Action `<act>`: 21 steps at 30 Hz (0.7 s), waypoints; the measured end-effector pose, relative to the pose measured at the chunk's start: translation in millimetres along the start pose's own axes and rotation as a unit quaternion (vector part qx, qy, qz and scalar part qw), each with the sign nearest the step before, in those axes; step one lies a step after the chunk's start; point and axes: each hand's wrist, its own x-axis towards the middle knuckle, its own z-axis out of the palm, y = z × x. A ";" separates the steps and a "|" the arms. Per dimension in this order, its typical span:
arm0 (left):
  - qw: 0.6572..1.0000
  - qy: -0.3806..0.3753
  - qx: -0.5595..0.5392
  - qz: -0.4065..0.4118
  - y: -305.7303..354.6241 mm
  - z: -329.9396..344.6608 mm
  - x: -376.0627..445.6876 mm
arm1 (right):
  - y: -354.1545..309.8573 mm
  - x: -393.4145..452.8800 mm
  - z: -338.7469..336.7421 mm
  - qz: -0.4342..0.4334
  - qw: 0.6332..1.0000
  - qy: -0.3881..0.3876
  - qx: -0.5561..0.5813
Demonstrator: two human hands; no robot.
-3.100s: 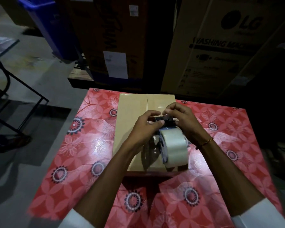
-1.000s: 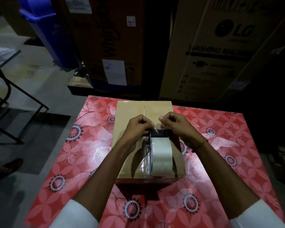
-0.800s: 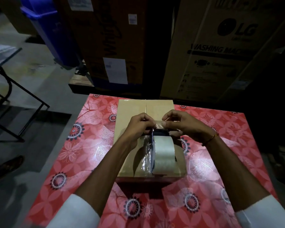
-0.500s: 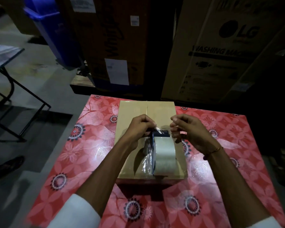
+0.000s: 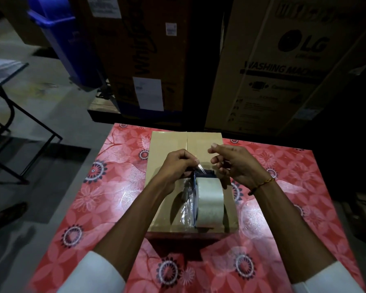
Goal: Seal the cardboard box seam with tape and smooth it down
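A flat cardboard box (image 5: 167,144) lies on the red flowered table, its centre seam (image 5: 186,140) running away from me. A tape dispenser with a roll of clear tape (image 5: 209,203) stands upright on the box's near half. My left hand (image 5: 179,163) is closed at the dispenser's front end and pinches the free end of the clear tape (image 5: 200,167). My right hand (image 5: 235,163) hovers just right of the dispenser's front, fingers loosely curled and apart, touching nothing that I can see.
The table's red flowered cloth (image 5: 106,187) extends around the box. Large appliance cartons (image 5: 273,66) stand close behind the table. A blue bin (image 5: 66,45) is at the back left, a folding table (image 5: 6,75) at the far left, and someone's shoe (image 5: 7,212) rests on the floor.
My right hand has let go of the tape end and drawn back to the right. My left hand stays pinched on the tape end at the dispenser's front. The dispenser has not moved.
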 end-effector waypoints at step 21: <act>0.998 0.008 0.006 -0.059 8.0 2.7 10.5 | 28.4 5.8 -2.2 -0.245 0.932 0.060 -0.259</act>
